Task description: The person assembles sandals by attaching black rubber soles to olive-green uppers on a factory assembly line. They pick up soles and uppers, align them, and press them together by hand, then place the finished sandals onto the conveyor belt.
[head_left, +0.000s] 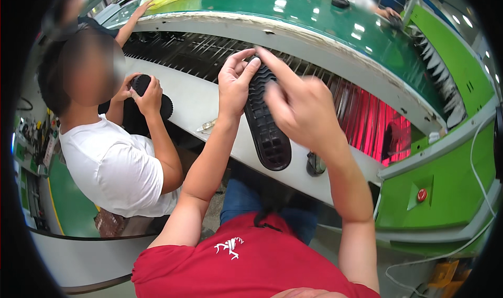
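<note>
Left hand (234, 80) pinches the top end of the black shoe sole (266, 121), fingers curled tight; right hand (298, 109) presses its edge, fingers spread. Held over the white ledge (194, 101), tread up, it might slip, since only the tip is gripped. Ridged, glossy, long.

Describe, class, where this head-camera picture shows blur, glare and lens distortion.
Head view: the right hand is motion-blurred over the sharper black shoe sole held by the left hand; lamp glare spots the green conveyor belt; straight edges bow toward the dark fisheye rim.
</note>
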`<state>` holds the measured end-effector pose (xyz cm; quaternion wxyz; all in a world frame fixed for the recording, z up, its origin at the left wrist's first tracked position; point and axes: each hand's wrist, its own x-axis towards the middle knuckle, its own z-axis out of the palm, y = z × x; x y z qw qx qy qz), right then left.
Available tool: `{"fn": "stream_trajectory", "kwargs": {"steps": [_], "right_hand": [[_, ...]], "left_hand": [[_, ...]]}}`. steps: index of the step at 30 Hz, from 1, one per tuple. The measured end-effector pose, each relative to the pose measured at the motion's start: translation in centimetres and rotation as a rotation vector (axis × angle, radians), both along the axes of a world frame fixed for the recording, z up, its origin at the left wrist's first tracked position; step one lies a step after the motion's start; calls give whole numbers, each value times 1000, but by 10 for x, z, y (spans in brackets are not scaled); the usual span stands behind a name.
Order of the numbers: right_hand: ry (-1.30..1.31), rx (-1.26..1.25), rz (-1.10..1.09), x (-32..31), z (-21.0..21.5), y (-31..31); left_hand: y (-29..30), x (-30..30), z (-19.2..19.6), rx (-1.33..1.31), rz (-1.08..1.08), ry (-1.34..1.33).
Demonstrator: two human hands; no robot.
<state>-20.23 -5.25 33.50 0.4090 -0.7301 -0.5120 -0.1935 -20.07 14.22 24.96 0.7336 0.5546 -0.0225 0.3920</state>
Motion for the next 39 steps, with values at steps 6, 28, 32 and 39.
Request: {"fn": "stream_trajectory", "kwargs": {"steps": [6, 28, 32, 39], "right_hand": [[-246, 61, 208, -11, 47, 39], [41, -262, 12, 13, 6, -11], [-34, -277, 136, 3, 37, 23], [-84, -304, 166, -10, 72, 40]], "left_hand": [[23, 6, -16, -9, 15, -70], [-3, 15, -52, 53, 118, 58], [-43, 8, -106, 68, 110, 125], [-45, -11, -150, 58, 67, 310]]}}
